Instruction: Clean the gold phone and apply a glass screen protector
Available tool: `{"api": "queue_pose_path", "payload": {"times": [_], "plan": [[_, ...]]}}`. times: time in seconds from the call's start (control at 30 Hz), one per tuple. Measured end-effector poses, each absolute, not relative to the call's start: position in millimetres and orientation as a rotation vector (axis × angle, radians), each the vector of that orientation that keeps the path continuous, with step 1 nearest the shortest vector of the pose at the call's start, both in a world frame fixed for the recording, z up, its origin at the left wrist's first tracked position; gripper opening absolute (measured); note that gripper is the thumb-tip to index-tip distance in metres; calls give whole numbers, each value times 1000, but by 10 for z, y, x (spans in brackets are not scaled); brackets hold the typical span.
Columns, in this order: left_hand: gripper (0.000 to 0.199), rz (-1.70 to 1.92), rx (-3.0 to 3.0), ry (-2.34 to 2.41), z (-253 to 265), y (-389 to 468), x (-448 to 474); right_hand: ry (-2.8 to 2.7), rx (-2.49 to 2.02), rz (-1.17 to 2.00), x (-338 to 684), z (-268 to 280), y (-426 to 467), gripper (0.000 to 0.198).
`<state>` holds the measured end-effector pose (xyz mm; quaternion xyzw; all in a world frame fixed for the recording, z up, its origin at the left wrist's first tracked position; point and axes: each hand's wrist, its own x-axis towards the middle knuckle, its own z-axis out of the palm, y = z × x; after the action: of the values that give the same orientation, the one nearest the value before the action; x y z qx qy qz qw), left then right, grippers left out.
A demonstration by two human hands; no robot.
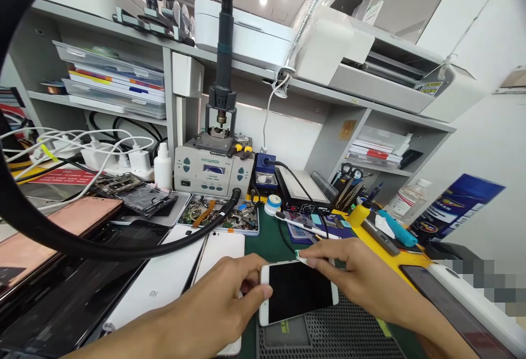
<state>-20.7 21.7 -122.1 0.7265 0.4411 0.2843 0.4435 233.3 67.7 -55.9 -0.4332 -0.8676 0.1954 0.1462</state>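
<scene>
While the left hand [232, 298] pinches the left end of the phone [299, 293], thumb on the white border and fingers behind, the right hand [353, 266] pinches a small white-and-green piece [300, 255] between thumb and index at the upper long edge; remaining fingertips partly hidden, so cannot tell their state; phone tilted over the perforated mat [349, 326], dark screen up.

Handling, my judgement: left grip best firm on the frame, thumb off the glass; piece best held with light, even pressure, not levered against the screen; resting the phone's lower edge on the mat would probably steady it.

Containers: tray [250, 233] behind holds a jumble of small boards and metal parts, orange strip [203, 214] lying across them; clear boxes [113, 63] on the left shelf hold flat packets, kind unclear; clear bottle [405, 204] at right bears a red-marked label, fill level uncertain; white bottle [163, 168] is opaque, contents hidden.
</scene>
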Motion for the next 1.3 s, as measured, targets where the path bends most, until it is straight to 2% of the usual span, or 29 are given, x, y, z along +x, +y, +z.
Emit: {"api": "queue_pose_path", "payload": {"times": [0.07,0.27,0.5,0.6,0.8,0.9,1.0,1.3], "plan": [[21,716,1814,1142,-1222,202,-210,-2511,-1277,515,2365,-589,725,24],[39,735,1989,1286,-1292,165,-188,-2643,-1110,224,2301,-786,723,29],[36,639,2206,1251,-1236,169,-192,-2769,-1089,11,2240,-895,691,33],[34,583,2212,1259,-1158,136,-182,-2781,-1106,58,2249,-898,681,34],[65,536,2179,1424,-1065,47,-87,-2712,-1182,480,2232,-811,589,26],[67,570,2185,1408,-1061,25,-88,-2652,-1229,621,2129,-802,481,18],[61,545,2169,1354,-1050,33,-116,-2605,-1360,631,2020,-815,428,12],[67,413,2140,1328,-936,25,-121,-2661,-1525,417,2213,-802,676,16]]}}
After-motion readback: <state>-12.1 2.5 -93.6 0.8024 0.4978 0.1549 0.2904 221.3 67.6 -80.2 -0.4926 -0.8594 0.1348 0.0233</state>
